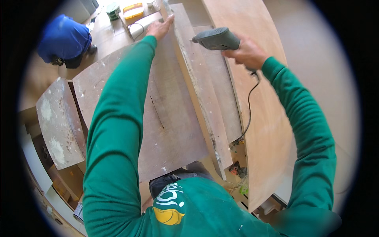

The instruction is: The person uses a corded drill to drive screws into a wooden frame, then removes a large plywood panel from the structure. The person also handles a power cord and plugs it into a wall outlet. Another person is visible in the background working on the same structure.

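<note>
My right hand (250, 52) is wrapped round the handle of a grey corded power drill (217, 39), held above the boards with its tip pointing left. A black cord (249, 106) hangs from the handle and runs down between the boards. At the far end of a long, narrow wooden board (192, 85) standing on edge, my left hand (158, 29) grips that board, fingers at its edge. The board stands on a wide, stained wooden panel (167, 114) in front of me. Its near end reaches almost to my body.
A large, curved, pale wooden panel (264, 130) lies on the right. Far left, a person in blue (65, 39) bends down near a yellow container (133, 11) and a green stack (113, 11). A worn, paint-spotted board (59, 122) sits at left. Low between panels lies a red-and-black tool (236, 169).
</note>
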